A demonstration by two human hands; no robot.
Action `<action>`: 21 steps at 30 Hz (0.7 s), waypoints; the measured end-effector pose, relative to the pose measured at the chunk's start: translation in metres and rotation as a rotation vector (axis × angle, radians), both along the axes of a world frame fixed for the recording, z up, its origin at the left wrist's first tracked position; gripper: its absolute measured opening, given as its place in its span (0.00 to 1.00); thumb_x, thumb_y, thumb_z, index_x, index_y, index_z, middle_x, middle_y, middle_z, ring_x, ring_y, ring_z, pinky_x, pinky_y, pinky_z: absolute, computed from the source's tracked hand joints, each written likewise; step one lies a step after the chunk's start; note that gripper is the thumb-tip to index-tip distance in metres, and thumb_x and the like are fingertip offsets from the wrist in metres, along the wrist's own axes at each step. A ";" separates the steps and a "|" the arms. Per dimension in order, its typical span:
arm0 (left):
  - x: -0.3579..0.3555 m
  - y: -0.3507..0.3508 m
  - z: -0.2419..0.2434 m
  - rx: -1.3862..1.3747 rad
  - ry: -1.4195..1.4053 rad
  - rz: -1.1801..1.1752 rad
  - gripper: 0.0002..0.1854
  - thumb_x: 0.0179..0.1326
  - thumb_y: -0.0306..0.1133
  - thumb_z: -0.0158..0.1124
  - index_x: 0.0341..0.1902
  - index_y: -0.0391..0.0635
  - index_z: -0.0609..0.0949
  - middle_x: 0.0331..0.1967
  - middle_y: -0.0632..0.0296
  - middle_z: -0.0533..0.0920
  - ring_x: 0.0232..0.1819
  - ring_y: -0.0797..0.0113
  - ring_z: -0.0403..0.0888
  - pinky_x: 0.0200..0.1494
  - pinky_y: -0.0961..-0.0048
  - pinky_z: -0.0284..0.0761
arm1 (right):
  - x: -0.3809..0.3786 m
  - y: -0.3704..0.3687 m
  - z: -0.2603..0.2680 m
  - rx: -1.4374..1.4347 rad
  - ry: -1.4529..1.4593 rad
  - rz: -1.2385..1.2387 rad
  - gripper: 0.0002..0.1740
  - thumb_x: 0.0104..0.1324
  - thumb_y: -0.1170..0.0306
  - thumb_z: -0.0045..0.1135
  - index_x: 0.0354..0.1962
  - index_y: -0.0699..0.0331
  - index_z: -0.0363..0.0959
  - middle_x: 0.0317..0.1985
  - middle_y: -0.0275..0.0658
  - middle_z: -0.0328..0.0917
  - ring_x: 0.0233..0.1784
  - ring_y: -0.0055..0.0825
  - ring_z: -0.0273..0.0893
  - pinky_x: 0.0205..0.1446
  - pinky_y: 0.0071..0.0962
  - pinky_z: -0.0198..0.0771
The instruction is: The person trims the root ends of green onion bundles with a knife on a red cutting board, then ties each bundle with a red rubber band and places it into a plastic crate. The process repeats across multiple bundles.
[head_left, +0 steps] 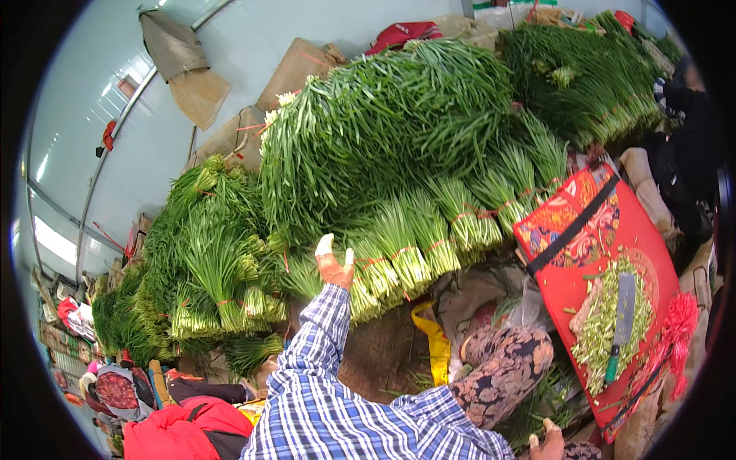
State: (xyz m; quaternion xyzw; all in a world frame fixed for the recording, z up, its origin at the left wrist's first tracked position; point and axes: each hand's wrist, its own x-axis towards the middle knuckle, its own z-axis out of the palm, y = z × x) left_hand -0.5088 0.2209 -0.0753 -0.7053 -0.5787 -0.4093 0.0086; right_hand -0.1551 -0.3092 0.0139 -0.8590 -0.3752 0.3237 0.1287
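Observation:
My left hand reaches over the front of a pile, its finger and thumb spread and their tips wrapped in a pale covering. Right beside it stands a row of garlic chive bunches with red ties and pale cut ends facing me. Whether the hand touches the leaves I cannot tell; nothing shows in its grasp. Low in the picture, my right hand is near my flower-patterned trouser leg, fingers apart, partly cut off by the frame's edge. Behind the row rises a tall heap of loose-hanging chives.
On my right, a red cloth-covered board bears chopped stalk ends and a green-handled knife. More bunches are stacked on the left. A person in a red jacket sits close at left; another person is at far right.

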 end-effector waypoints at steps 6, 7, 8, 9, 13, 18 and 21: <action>0.029 0.123 0.085 0.147 -0.106 0.019 0.34 0.49 0.33 0.67 0.59 0.36 0.66 0.56 0.47 0.68 0.60 0.49 0.63 0.64 0.60 0.58 | 0.011 0.016 -0.001 -0.108 0.015 0.060 0.29 0.62 0.60 0.54 0.56 0.71 0.63 0.53 0.54 0.69 0.57 0.46 0.67 0.60 0.36 0.61; 0.031 0.143 0.100 0.089 -0.164 0.071 0.34 0.49 0.34 0.68 0.59 0.36 0.65 0.56 0.47 0.68 0.60 0.50 0.63 0.64 0.61 0.58 | 0.013 0.021 -0.003 -0.092 0.039 0.055 0.30 0.62 0.60 0.53 0.56 0.71 0.63 0.54 0.54 0.68 0.57 0.45 0.67 0.60 0.36 0.62; 0.031 0.160 0.115 0.049 -0.153 0.141 0.34 0.49 0.34 0.67 0.58 0.36 0.66 0.57 0.47 0.67 0.59 0.52 0.64 0.64 0.63 0.59 | 0.015 0.028 -0.006 -0.066 0.064 0.044 0.29 0.62 0.60 0.53 0.56 0.72 0.63 0.53 0.54 0.68 0.57 0.45 0.67 0.60 0.35 0.62; 0.033 0.173 0.125 0.046 -0.227 0.181 0.32 0.50 0.33 0.67 0.58 0.37 0.66 0.55 0.47 0.69 0.56 0.53 0.69 0.62 0.64 0.63 | 0.017 0.036 -0.010 -0.049 0.090 0.032 0.29 0.63 0.61 0.53 0.56 0.72 0.63 0.53 0.54 0.69 0.56 0.44 0.67 0.60 0.35 0.62; 0.048 0.180 0.129 -0.041 -0.316 -0.110 0.25 0.49 0.30 0.67 0.52 0.40 0.72 0.43 0.51 0.78 0.47 0.55 0.76 0.53 0.63 0.71 | 0.017 0.069 -0.024 -0.090 0.088 0.056 0.29 0.62 0.61 0.54 0.56 0.71 0.63 0.52 0.54 0.69 0.54 0.46 0.69 0.57 0.36 0.64; 0.115 0.122 0.053 -0.254 0.877 -0.994 0.40 0.29 0.34 0.77 0.53 0.45 0.71 0.52 0.54 0.73 0.59 0.55 0.67 0.59 0.62 0.67 | 0.010 0.088 -0.031 -0.178 0.068 0.159 0.29 0.60 0.59 0.56 0.55 0.66 0.65 0.50 0.54 0.70 0.52 0.48 0.70 0.53 0.37 0.67; 0.137 0.089 0.006 -0.598 1.456 -1.205 0.54 0.32 0.49 0.77 0.65 0.46 0.62 0.65 0.55 0.62 0.70 0.59 0.52 0.67 0.51 0.54 | 0.009 0.086 -0.029 -0.175 0.089 0.122 0.28 0.60 0.60 0.55 0.54 0.66 0.66 0.50 0.54 0.71 0.51 0.48 0.71 0.52 0.37 0.68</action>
